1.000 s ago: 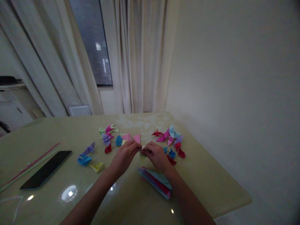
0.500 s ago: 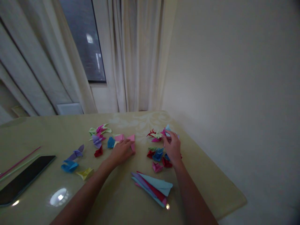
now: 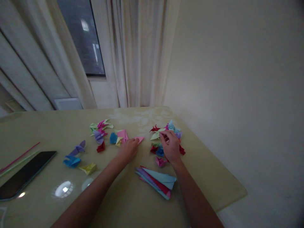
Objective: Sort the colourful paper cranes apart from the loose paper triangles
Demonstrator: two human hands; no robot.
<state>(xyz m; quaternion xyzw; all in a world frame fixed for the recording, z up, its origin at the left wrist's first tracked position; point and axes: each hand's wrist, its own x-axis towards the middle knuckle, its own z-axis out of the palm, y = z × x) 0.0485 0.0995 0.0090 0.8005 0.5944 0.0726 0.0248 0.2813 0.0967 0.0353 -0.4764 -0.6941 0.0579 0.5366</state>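
My left hand (image 3: 129,150) is closed on a pink folded-paper piece (image 3: 141,139), whose tip sticks out past the fingers. Just left of it lie another pink paper piece (image 3: 123,134), a yellow one (image 3: 118,141) and a blue one (image 3: 113,138). With thumb and fingers pinched, my right hand (image 3: 171,147) has the edge of a pale green origami piece (image 3: 155,135) with pointed petals. Around that hand are a light blue origami (image 3: 172,125), a red one (image 3: 155,128) and a magenta one (image 3: 161,162), partly hidden by the hand.
Flat folded paper strips (image 3: 156,182) lie fanned in front. More origami, including a purple (image 3: 78,148), a blue (image 3: 72,161) and a yellow piece (image 3: 89,168), sits at left, near a black phone (image 3: 28,174) and thin sticks (image 3: 20,156). A wall (image 3: 225,95) borders the right.
My right hand has moved left and down from the light blue origami to the pale green one. My left hand has shifted right, turning the pink piece away from its pink neighbour.
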